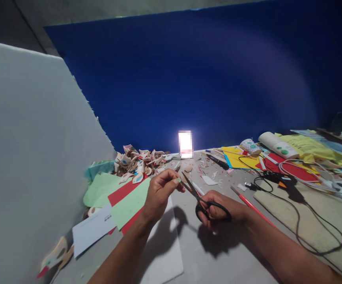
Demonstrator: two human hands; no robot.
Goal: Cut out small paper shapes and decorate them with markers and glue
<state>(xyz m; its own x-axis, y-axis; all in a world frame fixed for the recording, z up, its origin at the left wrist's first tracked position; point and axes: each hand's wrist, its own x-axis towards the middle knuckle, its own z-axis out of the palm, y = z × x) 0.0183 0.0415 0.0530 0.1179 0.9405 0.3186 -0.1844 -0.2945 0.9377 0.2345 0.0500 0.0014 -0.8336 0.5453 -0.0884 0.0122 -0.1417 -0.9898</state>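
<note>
My left hand (162,191) is raised over the table, thumb and fingers pinched on a tiny light green piece of paper (179,180). Just to its right, my right hand (218,201) grips a pair of scissors (192,190) by the black loops. The blades point up and to the left, slightly apart, with their tips close to my left fingertips. Whether the blades touch the green piece, I cannot tell. Under my left wrist lie a light green sheet (129,207) and red paper (122,192). A white sheet (165,260) is below my hands.
Colourful curved cutouts (142,159) are heaped at the back left. A glue gun (289,185) with a black cord lies on a beige board (321,221) to the right. A red stick (253,205), a black pen (218,161) and paper scraps lie around. A bright screen (185,144) stands behind.
</note>
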